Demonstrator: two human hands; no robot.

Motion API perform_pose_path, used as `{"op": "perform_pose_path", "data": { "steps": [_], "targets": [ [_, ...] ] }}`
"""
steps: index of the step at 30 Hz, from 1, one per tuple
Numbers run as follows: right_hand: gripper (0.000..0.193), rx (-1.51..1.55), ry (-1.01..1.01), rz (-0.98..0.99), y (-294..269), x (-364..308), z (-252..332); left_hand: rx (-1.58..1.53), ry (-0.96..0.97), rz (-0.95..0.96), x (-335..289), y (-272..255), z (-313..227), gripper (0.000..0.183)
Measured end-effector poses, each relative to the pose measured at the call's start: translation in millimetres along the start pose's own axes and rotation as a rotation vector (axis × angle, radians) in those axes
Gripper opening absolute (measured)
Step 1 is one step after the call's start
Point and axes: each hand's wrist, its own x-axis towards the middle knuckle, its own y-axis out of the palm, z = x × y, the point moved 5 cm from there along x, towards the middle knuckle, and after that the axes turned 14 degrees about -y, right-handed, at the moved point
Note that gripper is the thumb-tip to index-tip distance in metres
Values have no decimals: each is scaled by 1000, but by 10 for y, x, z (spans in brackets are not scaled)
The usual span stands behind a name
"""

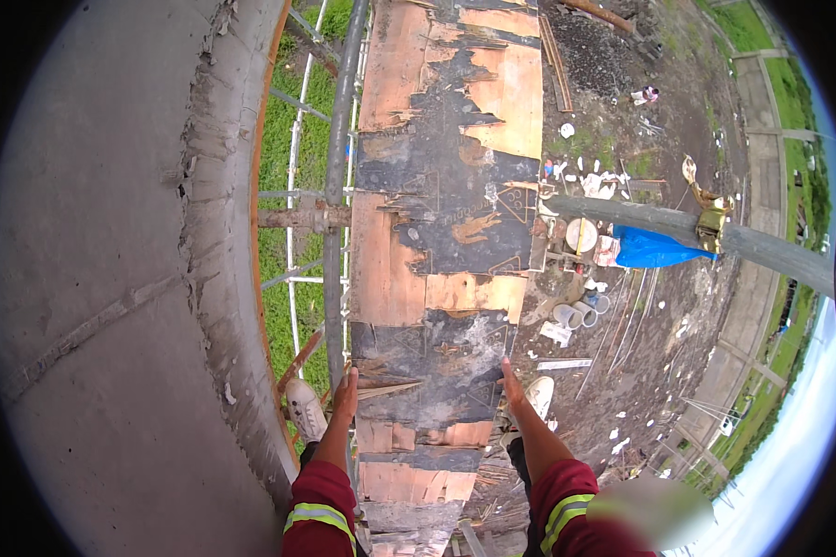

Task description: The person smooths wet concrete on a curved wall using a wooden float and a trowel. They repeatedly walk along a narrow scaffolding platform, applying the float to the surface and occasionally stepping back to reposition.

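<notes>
A long, worn plywood board point(437, 278) with peeling black coating stretches away from me, high above the ground. My left hand point(346, 395) grips its left edge, close against a vertical grey scaffold pipe point(336, 232). My right hand point(511, 382) holds the board's right edge, with the fingers laid along it. Both sleeves are dark red with reflective stripes. My white shoes point(305, 408) point(539, 397) show below the board's two sides.
A curved grey concrete wall point(111, 278) fills the left. Scaffold tubes and a clamp point(306, 218) cross over the grass below. A horizontal pipe point(678, 227) with a brass coupler runs to the right. Far below lie buckets point(581, 234), a blue tarp point(655, 249) and debris.
</notes>
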Motion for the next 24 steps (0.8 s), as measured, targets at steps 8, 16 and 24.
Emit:
{"op": "perform_pose_path", "data": {
  "steps": [8, 16, 24],
  "targets": [
    [81, -184, -76, -74, -123, 156, -523, -59, -20, 165, 114, 156, 177, 82],
    [87, -83, -100, -105, -89, 169, -606, -77, 25, 95, 60, 126, 103, 84],
    [98, 40, -125, -67, 217, 517, 1459, -118, 118, 52, -90, -405, -1776, 89]
  ]
}}
